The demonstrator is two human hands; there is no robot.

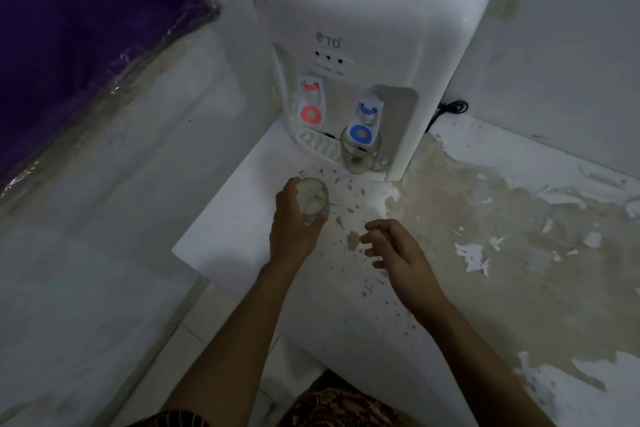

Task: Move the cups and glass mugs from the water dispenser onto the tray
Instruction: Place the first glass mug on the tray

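A white water dispenser (360, 21) stands on a white counter, with a red tap (311, 104) and a blue tap (363, 123). A clear glass mug (358, 158) sits on the drip grille under the blue tap, its handle to the right. My left hand (294, 229) grips a second clear glass (316, 199) from the left side, just in front of the dispenser. My right hand (398, 253) hovers beside it with fingers spread and nothing in it. No tray is in view.
The counter top (235, 225) has peeling paint and brown patches to the right (485, 218). A black cable (450, 109) runs behind the dispenser. A purple plastic-wrapped surface (69, 45) fills the upper left. White walls close in behind and at right.
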